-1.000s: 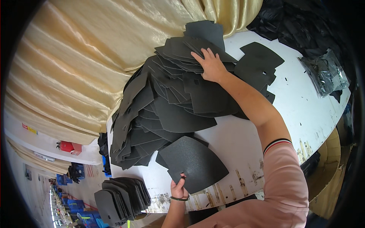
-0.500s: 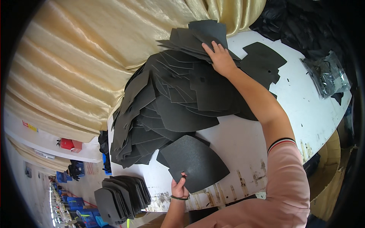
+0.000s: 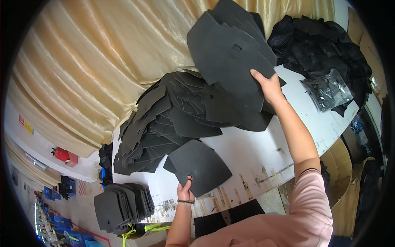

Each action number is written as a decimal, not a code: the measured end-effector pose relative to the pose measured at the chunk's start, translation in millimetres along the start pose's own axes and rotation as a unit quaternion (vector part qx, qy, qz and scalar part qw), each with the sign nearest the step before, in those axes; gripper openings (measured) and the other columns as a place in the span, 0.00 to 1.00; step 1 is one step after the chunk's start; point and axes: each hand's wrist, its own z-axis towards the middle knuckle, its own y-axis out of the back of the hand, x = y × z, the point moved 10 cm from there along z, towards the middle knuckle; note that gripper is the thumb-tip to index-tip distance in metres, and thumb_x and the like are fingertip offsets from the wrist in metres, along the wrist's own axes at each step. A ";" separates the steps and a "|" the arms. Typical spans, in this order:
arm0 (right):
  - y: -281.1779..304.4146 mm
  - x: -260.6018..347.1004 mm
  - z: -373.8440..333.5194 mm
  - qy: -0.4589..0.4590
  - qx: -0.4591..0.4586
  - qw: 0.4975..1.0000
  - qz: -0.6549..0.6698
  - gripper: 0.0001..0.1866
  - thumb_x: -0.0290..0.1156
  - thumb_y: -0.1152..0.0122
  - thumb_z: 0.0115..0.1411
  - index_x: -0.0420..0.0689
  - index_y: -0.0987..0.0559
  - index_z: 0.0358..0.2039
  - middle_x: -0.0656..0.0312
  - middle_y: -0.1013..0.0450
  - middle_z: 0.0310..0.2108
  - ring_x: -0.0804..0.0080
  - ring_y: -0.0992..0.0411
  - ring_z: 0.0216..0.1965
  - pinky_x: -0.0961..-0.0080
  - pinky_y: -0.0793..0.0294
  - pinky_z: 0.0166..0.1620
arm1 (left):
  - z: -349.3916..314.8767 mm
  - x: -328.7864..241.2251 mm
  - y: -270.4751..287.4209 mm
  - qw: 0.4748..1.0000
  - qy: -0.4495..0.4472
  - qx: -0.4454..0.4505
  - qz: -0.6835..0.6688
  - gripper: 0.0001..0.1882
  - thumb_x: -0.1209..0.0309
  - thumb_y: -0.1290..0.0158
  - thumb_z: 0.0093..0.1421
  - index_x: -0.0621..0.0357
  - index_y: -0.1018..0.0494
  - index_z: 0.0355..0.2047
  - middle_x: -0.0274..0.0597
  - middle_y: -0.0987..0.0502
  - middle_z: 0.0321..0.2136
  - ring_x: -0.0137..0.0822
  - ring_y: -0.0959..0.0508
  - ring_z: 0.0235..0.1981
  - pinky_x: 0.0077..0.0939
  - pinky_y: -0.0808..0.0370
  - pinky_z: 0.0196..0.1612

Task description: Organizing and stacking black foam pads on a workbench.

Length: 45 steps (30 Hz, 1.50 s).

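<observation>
1. Since the earlier frame, a thick batch of dark grey foam sheets (image 3: 230, 53) has been lifted clear of the heap and is now held up in front of the gold curtain (image 3: 103, 61); half a second ago the same hand was pressed flat on top of the heap.
2. The batch is gripped at its lower right edge by the right hand (image 3: 269, 86), the fingers closed around the sheets with the thumb on the near face.
3. A single foam sheet (image 3: 201, 166) lies flat at the near edge of the white table (image 3: 255, 152). It is pinched at its near edge by the left hand (image 3: 186, 191), the fingers closed on it much as before.
4. Between the two hands a large, fanned heap of sheets (image 3: 164, 119) is spread over the table, touching the single sheet at its far side.
5. As a judgement of progress: one batch has been taken up and one sheet set apart, while most of the heap is left unsorted.
6. A neater stack of similar sheets (image 3: 121, 206) is seen lower left, beyond the table edge and well apart from the heap.
7. Black plastic bags (image 3: 325, 49) are piled at the far right of the table, with a clear packet (image 3: 329, 92) of dark parts just beside them.
</observation>
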 end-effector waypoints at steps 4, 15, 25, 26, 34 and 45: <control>21.8 10.4 -83.8 -0.147 0.005 0.968 0.203 0.29 0.27 0.36 0.53 0.33 0.35 0.54 0.49 0.31 0.49 0.60 0.28 0.47 0.63 0.26 0.49 | -20.0 -26.4 -5.3 0.998 -0.020 -0.010 -0.066 0.09 0.74 0.46 0.59 0.57 0.28 0.41 0.36 0.25 0.38 0.34 0.27 0.43 0.34 0.30 0.52; 11.4 -108.2 -361.3 -0.482 0.055 0.804 0.343 0.30 0.28 0.37 0.54 0.35 0.36 0.56 0.51 0.31 0.51 0.58 0.30 0.50 0.61 0.29 0.53 | -96.1 -143.0 -4.0 0.988 -0.056 0.068 -0.124 0.18 0.61 0.54 0.65 0.54 0.30 0.51 0.42 0.29 0.52 0.42 0.30 0.54 0.44 0.36 0.59; 27.8 -88.1 -354.5 -0.276 0.067 0.958 -0.028 0.42 0.33 0.32 0.51 0.36 0.45 0.60 0.49 0.34 0.52 0.62 0.34 0.54 0.71 0.32 0.54 | -126.6 -123.1 48.9 0.992 -0.056 -0.044 -0.108 0.13 0.66 0.48 0.62 0.59 0.26 0.44 0.42 0.26 0.47 0.40 0.28 0.50 0.42 0.32 0.55; 37.8 -88.9 -349.2 -0.213 0.060 0.971 -0.090 0.42 0.33 0.32 0.52 0.35 0.45 0.60 0.48 0.35 0.53 0.63 0.33 0.53 0.71 0.31 0.53 | -127.6 -123.8 51.9 0.991 -0.056 -0.046 -0.111 0.13 0.66 0.48 0.62 0.59 0.26 0.44 0.42 0.26 0.47 0.40 0.28 0.50 0.42 0.32 0.55; 65.1 -40.2 -322.3 -0.144 0.042 0.982 -0.116 0.22 0.35 0.37 0.58 0.33 0.28 0.48 0.55 0.24 0.40 0.70 0.26 0.40 0.75 0.28 0.46 | -124.6 -128.5 67.7 0.988 -0.075 -0.076 -0.110 0.12 0.65 0.45 0.60 0.56 0.25 0.42 0.38 0.25 0.44 0.40 0.27 0.48 0.42 0.30 0.53; 59.5 133.1 -215.8 0.013 0.061 0.996 -0.061 0.32 0.20 0.44 0.55 0.43 0.38 0.61 0.60 0.29 0.44 0.75 0.31 0.45 0.78 0.32 0.51 | -130.8 -188.5 43.7 0.970 -0.211 -0.122 -0.029 0.14 0.69 0.47 0.61 0.58 0.29 0.47 0.37 0.25 0.43 0.32 0.27 0.47 0.36 0.31 0.54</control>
